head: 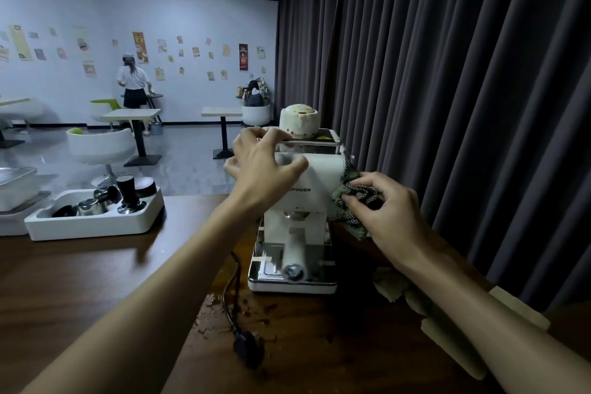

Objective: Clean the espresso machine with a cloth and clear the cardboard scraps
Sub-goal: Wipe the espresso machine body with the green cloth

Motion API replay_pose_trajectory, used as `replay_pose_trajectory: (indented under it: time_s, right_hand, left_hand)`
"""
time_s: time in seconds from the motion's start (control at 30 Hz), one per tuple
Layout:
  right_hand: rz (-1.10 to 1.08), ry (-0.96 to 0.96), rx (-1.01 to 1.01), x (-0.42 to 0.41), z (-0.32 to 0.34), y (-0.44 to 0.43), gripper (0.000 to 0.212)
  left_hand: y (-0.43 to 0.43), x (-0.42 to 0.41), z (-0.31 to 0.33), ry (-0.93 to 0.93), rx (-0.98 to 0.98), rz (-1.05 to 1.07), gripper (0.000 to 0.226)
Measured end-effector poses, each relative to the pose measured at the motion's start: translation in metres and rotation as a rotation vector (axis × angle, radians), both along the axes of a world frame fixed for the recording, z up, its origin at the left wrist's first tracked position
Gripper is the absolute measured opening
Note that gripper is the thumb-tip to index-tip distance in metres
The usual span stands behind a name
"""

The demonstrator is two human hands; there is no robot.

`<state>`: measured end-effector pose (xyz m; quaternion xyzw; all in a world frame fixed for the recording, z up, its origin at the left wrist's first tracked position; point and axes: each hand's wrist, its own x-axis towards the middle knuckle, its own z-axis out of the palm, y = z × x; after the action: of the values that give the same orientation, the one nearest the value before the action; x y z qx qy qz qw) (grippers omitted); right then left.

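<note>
The espresso machine (319,176) stands near the right edge of the tabletop (96,281), beside the curtain (447,73); open room lies left toward the tray (96,229). The left grip (262,166) grasps its top. The right grip (393,211) clenches the cloth (348,193) against its right side. A forearm partly hides the cardboard scraps (393,285).

The left hand (262,166), right hand (387,211) and both forearms (179,265) are bare, unsleeved.
</note>
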<state>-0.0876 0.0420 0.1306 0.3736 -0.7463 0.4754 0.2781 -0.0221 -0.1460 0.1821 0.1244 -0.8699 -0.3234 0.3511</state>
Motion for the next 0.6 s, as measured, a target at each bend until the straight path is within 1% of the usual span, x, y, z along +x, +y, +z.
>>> replay_pose_trajectory:
  time_s: [0.1, 0.17, 0.2, 0.27, 0.33, 0.37, 0.47, 0.6]
  right_hand:
    - [0.052, 0.057, 0.045, 0.007, 0.000, -0.004, 0.020]
    - [0.067, 0.048, 0.053, 0.008, 0.001, -0.004, 0.021]
    - [0.066, 0.029, 0.045, 0.007, 0.002, -0.004, 0.022]
    - [0.074, -0.020, 0.028, 0.006, 0.003, -0.005, 0.023]
    - [0.075, -0.050, 0.013, 0.008, 0.003, -0.009, 0.025]
    - [0.071, -0.057, 0.001, 0.009, 0.003, -0.010, 0.028]
    - [0.065, -0.082, -0.020, 0.014, 0.004, -0.011, 0.033]
    - [0.086, -0.078, -0.005, 0.019, 0.007, -0.010, 0.034]
  left_hand:
    - [-0.019, 0.003, 0.000, 0.031, 0.055, -0.016, 0.050]
    - [-0.022, 0.006, 0.003, 0.055, 0.068, -0.018, 0.048]
    - [-0.020, 0.006, 0.005, 0.049, 0.052, 0.003, 0.043]
    - [-0.007, 0.006, 0.011, -0.053, -0.056, 0.061, 0.034]
    - [0.006, 0.004, 0.012, -0.150, -0.164, 0.074, 0.038]
    - [0.009, 0.003, 0.010, -0.161, -0.179, 0.069, 0.040]
    - [0.008, -0.001, 0.001, -0.086, -0.168, 0.014, 0.039]
    - [-0.005, -0.003, -0.005, 0.046, -0.114, -0.093, 0.045]
